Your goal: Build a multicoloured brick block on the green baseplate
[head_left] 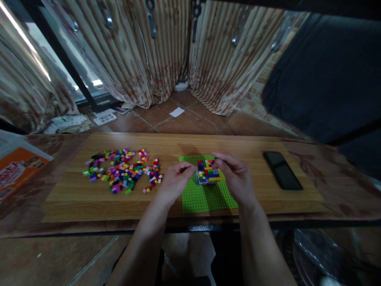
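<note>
A multicoloured block of toy bricks stands on the green studded baseplate, its top patched in red, blue, yellow and white. At its left edge is my left hand, thumb and forefinger pinched together; whatever is between them, if anything, is too small to make out. My right hand reaches over the block's upper right corner with fingers curled and the thumb near the top bricks. Its fingertips are close together, and what they grip cannot be made out.
Many loose coloured bricks are scattered on the left of the wooden board. A black phone lies to the right. An orange and white box stands at the far left. Curtains hang beyond the table, with papers on the tiled floor.
</note>
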{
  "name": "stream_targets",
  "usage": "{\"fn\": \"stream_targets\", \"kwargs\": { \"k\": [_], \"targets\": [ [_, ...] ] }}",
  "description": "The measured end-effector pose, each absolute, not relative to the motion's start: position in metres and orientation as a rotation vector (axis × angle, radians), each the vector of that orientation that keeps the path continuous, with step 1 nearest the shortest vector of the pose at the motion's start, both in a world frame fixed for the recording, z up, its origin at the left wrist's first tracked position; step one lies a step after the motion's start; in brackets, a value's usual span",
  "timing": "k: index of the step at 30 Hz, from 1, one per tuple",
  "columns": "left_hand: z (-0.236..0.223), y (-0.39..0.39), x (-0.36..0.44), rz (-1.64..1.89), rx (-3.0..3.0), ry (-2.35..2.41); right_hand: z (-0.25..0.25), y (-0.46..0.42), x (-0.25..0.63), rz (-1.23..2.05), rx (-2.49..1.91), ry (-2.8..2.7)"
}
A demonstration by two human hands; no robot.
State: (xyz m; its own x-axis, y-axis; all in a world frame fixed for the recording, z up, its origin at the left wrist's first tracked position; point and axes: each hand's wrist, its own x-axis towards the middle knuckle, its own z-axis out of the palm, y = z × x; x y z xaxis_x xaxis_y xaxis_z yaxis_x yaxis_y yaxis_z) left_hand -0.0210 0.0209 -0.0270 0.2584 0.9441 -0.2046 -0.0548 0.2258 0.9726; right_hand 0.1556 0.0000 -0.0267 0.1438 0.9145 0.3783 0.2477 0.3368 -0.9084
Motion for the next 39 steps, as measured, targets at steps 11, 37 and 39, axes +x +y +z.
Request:
{"fn": "stream_targets", "kwargs": {
  "k": [11, 37, 39],
  "targets": [
    [-0.020, 0.017, -0.020, 0.845, 1.056, 0.961, -0.020, -0.005, 0.136, 0.654, -1.279, -1.709],
    [-0.015, 0.018, -0.027, 0.864, 1.043, 1.017, -0.022, -0.003, 0.164, 0.496, -1.284, -1.818],
    [-0.016, 0.018, -0.028, 0.862, 1.092, 1.021, -0.023, -0.003, 0.163, 0.502, -1.287, -1.851]
  ]
}}
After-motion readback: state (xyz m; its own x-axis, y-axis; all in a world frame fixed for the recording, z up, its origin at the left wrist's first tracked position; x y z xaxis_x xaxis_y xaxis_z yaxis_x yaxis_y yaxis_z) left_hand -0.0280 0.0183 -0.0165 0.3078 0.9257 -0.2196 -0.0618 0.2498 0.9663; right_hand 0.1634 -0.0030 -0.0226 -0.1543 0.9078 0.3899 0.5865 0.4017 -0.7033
